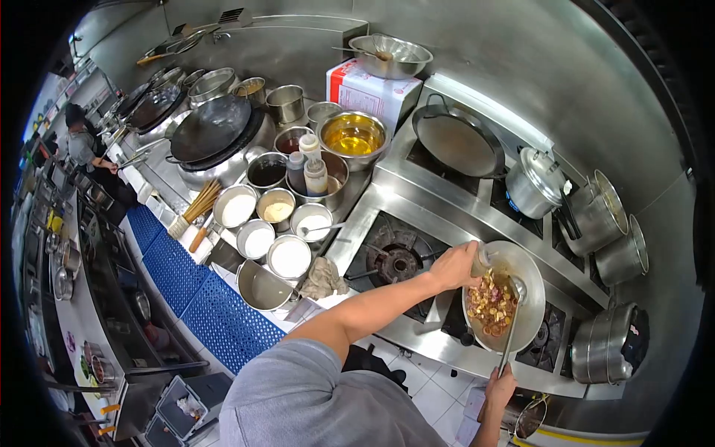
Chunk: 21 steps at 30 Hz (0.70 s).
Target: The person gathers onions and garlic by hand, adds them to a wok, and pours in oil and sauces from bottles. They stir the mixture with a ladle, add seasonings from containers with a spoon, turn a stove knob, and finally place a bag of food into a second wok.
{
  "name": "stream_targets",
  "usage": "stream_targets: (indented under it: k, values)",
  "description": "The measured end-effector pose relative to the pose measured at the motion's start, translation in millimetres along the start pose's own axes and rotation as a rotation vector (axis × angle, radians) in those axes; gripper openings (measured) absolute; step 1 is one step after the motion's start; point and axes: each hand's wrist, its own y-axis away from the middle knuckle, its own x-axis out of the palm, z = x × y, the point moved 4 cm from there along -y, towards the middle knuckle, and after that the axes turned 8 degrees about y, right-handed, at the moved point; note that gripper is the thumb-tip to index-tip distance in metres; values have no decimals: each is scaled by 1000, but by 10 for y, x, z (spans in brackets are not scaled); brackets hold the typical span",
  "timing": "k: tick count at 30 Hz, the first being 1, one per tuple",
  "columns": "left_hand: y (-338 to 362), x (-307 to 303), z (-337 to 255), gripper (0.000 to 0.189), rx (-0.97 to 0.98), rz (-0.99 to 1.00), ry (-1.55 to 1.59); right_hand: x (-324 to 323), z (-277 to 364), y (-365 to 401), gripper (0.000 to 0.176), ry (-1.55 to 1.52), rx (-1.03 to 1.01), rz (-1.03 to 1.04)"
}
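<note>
Now the pan with chopped food is sitting on a burner in the lower right of the frame, and a ladle is reaching into it. Pots are standing to its right, seasoning bowls and a rag to its left. The left hand, with the arm stretched out, is gripping a small container tipped over the pan's rim. The right hand is closing around the ladle's handle near the bottom edge.
</note>
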Motion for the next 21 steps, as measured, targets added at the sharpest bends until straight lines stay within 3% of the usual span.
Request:
stream_targets:
  k: [5, 7, 9, 10, 12, 13, 16, 17, 20, 21]
  values:
    - [-17, -610, 107, 77, -64, -309, 312, -205, -28, 295, 36, -98, -103, 100]
    - [-106, -1080, 93, 78, -66, -408, 285, -422, 27, 500, 37, -160, -70, 146]
    - [-189, -1578, 102, 78, -113, -479, 253, -603, 10, 720, 39, -208, 55, 213]
    - [-242, -1820, 153, 79, -155, -498, 236, -630, -55, 770, 41, -90, 80, 282]
    - [-331, -2291, 288, 77, -28, -709, -169, -665, -215, 870, 51, 147, 136, 416]
    - [-395, -2499, 437, 78, -47, -734, -200, -724, -116, 862, 49, 119, 127, 470]
    - [-498, -3068, 862, 79, -76, -766, -289, -587, 110, 769, 37, -156, 232, 395]
    - [-526, -3215, 1072, 80, -106, -762, -319, -209, -212, 655, 34, -112, 12, 259]
    - [-512, -3559, 1436, 79, -267, -717, -357, -127, 39, 369, 29, -7, -37, -82]
    - [-499, -3633, 1482, 79, -339, -688, -366, -44, 52, 256, 30, 8, -17, -75]
